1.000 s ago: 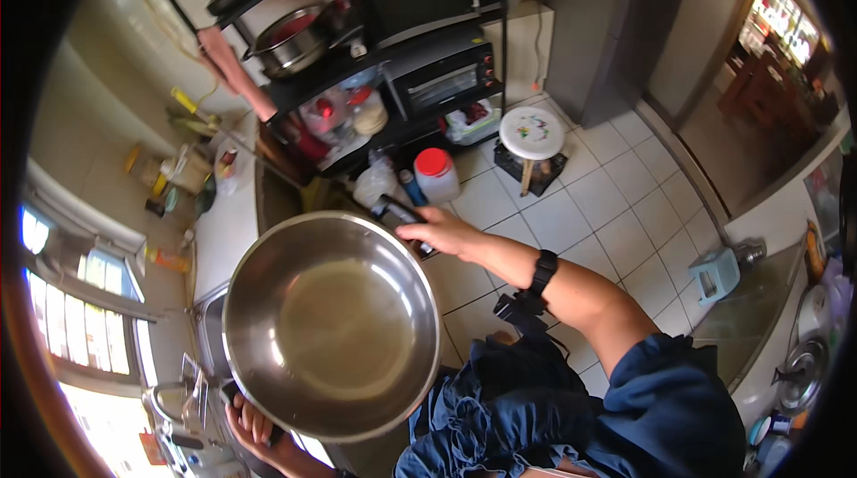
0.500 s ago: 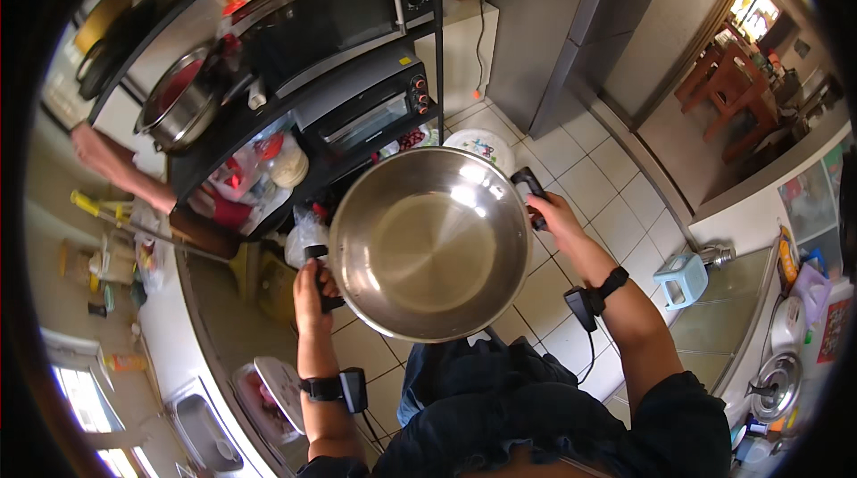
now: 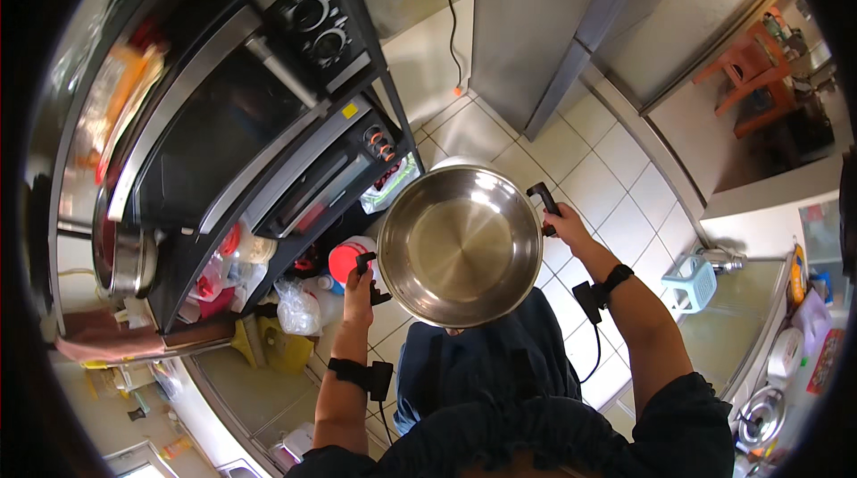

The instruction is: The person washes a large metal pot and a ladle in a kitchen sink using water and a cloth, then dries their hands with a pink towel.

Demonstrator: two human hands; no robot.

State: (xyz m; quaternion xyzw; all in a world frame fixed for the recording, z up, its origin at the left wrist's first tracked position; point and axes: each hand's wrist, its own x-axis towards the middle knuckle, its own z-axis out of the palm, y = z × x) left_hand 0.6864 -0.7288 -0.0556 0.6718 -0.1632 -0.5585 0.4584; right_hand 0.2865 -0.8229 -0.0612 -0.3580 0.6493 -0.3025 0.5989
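Observation:
A wide steel pan [image 3: 460, 250] with two black side handles hangs in front of my body, its bare shiny inside facing up. My left hand [image 3: 358, 298] is wrapped round the left handle. On the other side, my right hand [image 3: 567, 224] grips the right handle [image 3: 544, 199], whose upper part shows above the fingers. Each wrist wears a black strap with a small box and a cable. Just left of the pan, near my left hand, stands a container with a red lid [image 3: 351, 258].
On the left rises a dark shelf rack with two ovens [image 3: 217, 119] [image 3: 312, 176] and a steel pot [image 3: 130, 255]. A clear plastic bag [image 3: 299, 307] lies low beside it. A grey fridge [image 3: 527, 23] stands ahead. To the right are a light blue stool [image 3: 690, 282] and a pot lid [image 3: 761, 415].
My view has swung closer to the shelf rack and its ovens. The pan, with both hands on its handles, looks smaller and sits further right. The other person's arm at the left is gone from view.

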